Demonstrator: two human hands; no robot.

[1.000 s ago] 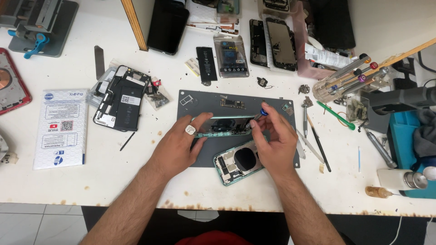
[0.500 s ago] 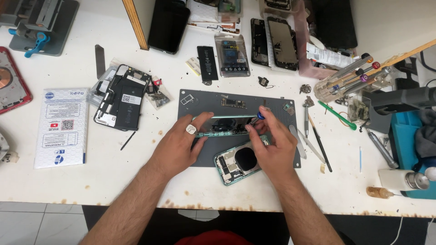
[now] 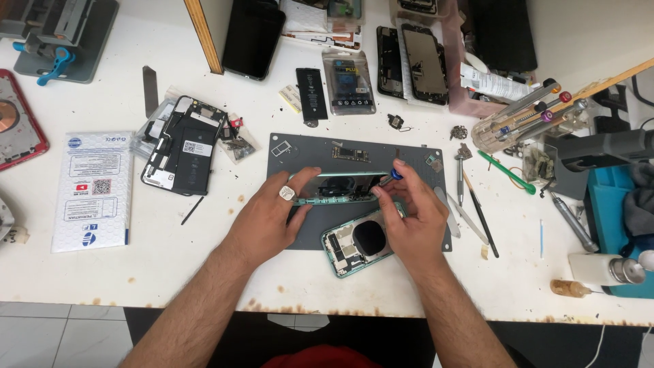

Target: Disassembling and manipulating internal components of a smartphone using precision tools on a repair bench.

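My left hand [image 3: 272, 215], a ring on one finger, grips a green phone frame [image 3: 340, 188] held on edge over the grey work mat [image 3: 306, 153]. My right hand [image 3: 412, 218] steadies the frame's right end and pinches a small blue-tipped screwdriver [image 3: 394, 176] against it. Under my right hand lies a green phone back housing [image 3: 354, 245], open side up, with a round black coil in its middle.
An opened black phone [image 3: 184, 146] with loose parts lies left of the mat, beside a white printed pouch [image 3: 92, 187]. Batteries and screens [image 3: 409, 61] lie at the back. A rack of screwdrivers [image 3: 524, 119], tweezers [image 3: 470, 204] and a blue bin [image 3: 613, 211] stand to the right.
Both hands have stayed on the frame; my right hand shifted slightly left along it with the screwdriver.
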